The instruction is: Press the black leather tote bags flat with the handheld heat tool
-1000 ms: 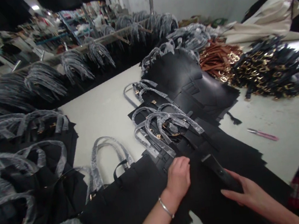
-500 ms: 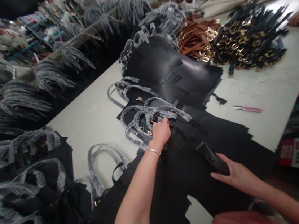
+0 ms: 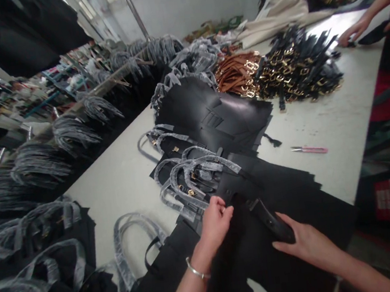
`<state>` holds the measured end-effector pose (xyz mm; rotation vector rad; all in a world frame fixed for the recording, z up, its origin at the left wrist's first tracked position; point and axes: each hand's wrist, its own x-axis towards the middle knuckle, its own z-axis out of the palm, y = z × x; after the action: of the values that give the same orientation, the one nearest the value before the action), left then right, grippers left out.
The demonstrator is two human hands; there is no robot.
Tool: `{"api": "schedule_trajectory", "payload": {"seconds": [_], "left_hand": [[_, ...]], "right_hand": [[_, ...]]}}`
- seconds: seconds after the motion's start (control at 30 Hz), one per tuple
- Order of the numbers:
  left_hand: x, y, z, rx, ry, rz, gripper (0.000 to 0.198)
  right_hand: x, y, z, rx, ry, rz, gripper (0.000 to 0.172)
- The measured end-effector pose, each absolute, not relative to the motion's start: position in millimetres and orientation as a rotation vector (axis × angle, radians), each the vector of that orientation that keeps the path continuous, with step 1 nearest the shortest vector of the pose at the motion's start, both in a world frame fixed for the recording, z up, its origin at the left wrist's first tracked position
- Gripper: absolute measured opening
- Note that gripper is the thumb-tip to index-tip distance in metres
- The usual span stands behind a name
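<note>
As hands (image 3: 215, 224) touch black leather panels (image 3: 293, 191), strap's (image 3: 270, 224) under R.

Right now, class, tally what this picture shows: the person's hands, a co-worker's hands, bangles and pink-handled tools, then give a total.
Person's left hand: 1
Person's right hand: 1
Co-worker's hands: 2
Bangle: 1
Pink-handled tool: 1
Total: 6
</note>
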<state>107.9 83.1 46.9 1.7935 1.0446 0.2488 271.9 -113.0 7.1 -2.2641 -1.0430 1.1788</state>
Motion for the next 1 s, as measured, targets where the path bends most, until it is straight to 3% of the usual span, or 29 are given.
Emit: {"api": "schedule_trajectory", "payload": {"seconds": [0.13,0.3,0.57,0.8,1.0], "left_hand": [[86,48,8,1.203,1.165,0.345,0.041],[88,19,-3,0.804,1.160,0.450,0.061],[96,9,0,0.752,1.033,0.499,0.055],[101,8,10,0.699,0.989,0.527,0.050],[111,1,14,0.612,0.985,0.534,0.052]], "right_hand": [[273,-119,10,-2.151,-1.030,1.151,0.083],[284,-119,38,-1.930,-1.075,1.324,0.070],[287,-95,71,-1.672,-0.934,1.764,0.079],[290,-71,78,-1.652,-0.878,1.645,0.071],[289,-73,84,-1.635,-0.893,1.752,0.065]]}}
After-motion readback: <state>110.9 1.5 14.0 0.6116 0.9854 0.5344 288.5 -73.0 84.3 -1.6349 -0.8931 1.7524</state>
